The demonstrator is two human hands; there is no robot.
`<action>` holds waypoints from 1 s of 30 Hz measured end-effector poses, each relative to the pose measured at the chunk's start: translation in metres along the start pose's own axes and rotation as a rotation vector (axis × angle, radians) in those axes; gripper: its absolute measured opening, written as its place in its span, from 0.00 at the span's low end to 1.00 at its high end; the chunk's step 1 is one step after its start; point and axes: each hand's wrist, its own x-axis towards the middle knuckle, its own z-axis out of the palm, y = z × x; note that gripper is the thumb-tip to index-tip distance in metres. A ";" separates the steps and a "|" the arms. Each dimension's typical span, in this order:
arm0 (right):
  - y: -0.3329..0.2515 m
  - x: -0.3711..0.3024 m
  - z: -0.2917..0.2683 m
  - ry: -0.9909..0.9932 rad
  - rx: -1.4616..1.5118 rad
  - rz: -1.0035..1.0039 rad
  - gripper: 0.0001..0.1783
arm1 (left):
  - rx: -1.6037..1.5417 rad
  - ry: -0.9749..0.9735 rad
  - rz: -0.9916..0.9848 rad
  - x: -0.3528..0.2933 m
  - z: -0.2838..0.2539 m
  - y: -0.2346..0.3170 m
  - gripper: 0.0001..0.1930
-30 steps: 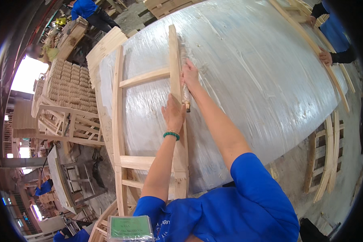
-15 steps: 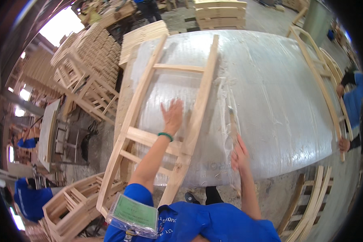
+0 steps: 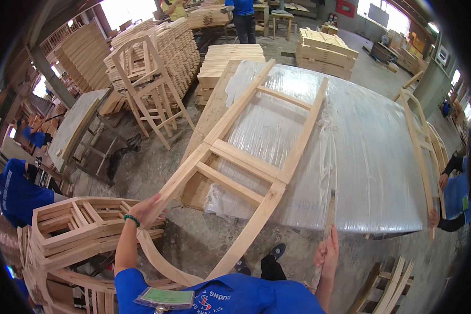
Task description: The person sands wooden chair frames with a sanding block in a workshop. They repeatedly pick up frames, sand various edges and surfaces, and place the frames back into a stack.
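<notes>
A pale wooden chair frame (image 3: 214, 140), with two long rails, crosspieces and a curved near end, lies slanted across the plastic-wrapped table (image 3: 369, 157). Its curved end juts past the table's near edge toward my body. My left hand (image 3: 145, 210), with a green bead bracelet, is closed around the frame's left rail near that curve. To the right of the frame, my right hand (image 3: 327, 251) grips a slim wooden-handled tool (image 3: 331, 212) upright. The tool's narrow grey metal tip points away from me; its exact kind is unclear.
Stacked wooden frames (image 3: 78, 227) stand close on my left. A co-worker (image 3: 455, 188) at the right edge holds another frame (image 3: 421, 152). Piled slats (image 3: 233, 60) and an upright chair frame (image 3: 152, 89) stand beyond the table. Wood strips (image 3: 387, 288) lie at lower right.
My left hand, earlier spread open over the frame's middle, now grips its left rail. The frame reaches farther over the table's near edge. My right hand still holds the tool; the view has shifted.
</notes>
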 end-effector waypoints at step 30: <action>-0.108 -0.074 0.031 -0.190 -0.193 -0.167 0.28 | 0.508 -0.018 1.163 -0.022 0.368 0.053 0.19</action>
